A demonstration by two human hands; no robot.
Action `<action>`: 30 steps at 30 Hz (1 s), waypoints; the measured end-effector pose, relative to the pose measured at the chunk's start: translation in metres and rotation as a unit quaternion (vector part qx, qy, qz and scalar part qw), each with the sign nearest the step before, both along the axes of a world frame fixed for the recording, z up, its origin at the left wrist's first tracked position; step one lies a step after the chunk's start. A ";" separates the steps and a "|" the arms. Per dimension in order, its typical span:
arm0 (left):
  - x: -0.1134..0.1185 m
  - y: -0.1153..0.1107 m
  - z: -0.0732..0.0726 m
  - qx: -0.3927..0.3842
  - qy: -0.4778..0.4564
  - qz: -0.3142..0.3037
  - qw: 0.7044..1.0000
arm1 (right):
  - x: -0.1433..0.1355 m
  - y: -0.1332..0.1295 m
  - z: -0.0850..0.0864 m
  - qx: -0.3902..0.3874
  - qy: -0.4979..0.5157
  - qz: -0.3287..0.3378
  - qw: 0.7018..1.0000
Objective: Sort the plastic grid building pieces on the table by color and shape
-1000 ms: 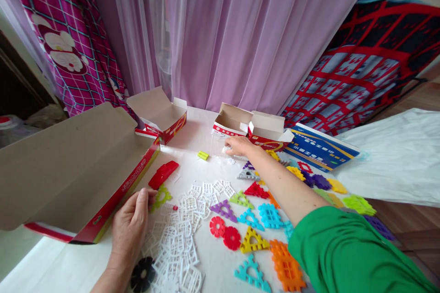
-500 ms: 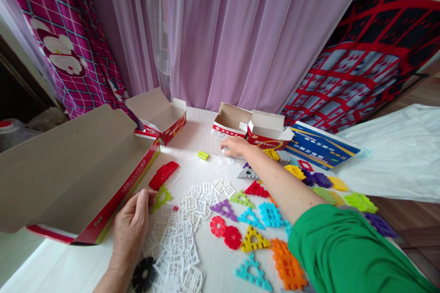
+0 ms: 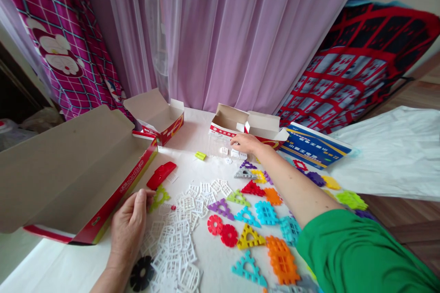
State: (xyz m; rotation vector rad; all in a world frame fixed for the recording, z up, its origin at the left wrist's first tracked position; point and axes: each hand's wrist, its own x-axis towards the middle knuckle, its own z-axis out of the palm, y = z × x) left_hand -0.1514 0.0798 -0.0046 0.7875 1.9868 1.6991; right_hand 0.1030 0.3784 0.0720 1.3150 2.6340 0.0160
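Observation:
My right hand point(image 3: 244, 143) reaches to the back of the table, fingers slightly bent and apart, just above some white window-frame pieces point(image 3: 238, 154). A single white piece point(image 3: 223, 150) lies left of them, by what looks like clear plastic point(image 3: 213, 145). My left hand point(image 3: 129, 219) rests at the front left, thumb against its curled fingers. Its fingertips meet the edge of a lime-green triangular building piece point(image 3: 160, 198); anything inside the fingers is hidden. Beside this hand spreads a heap of white window-frame pieces point(image 3: 177, 236).
A large open box point(image 3: 85, 187) stands left. Smaller open boxes point(image 3: 165, 123) point(image 3: 228, 121) and a blue box point(image 3: 314, 145) line the back. Coloured pieces, including an orange panel point(image 3: 282, 261), cover the right. A red piece point(image 3: 161, 175) and black disc point(image 3: 141, 274) lie left.
My right hand has moved right, off the small white piece, which now shows on the table. More white pieces show beneath this hand. My left hand keeps its place by the green triangle.

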 end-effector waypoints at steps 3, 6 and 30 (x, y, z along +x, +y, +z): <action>-0.001 0.000 -0.002 -0.001 -0.002 0.001 1.000 | 0.002 -0.005 -0.003 -0.005 -0.010 0.010 1.000; -0.001 0.000 -0.003 -0.002 -0.004 0.000 1.000 | 0.001 -0.009 -0.006 -0.013 -0.028 0.020 0.999; 0.000 0.000 -0.002 0.009 0.009 0.002 1.000 | -0.010 -0.105 -0.001 -0.086 -0.018 0.066 0.994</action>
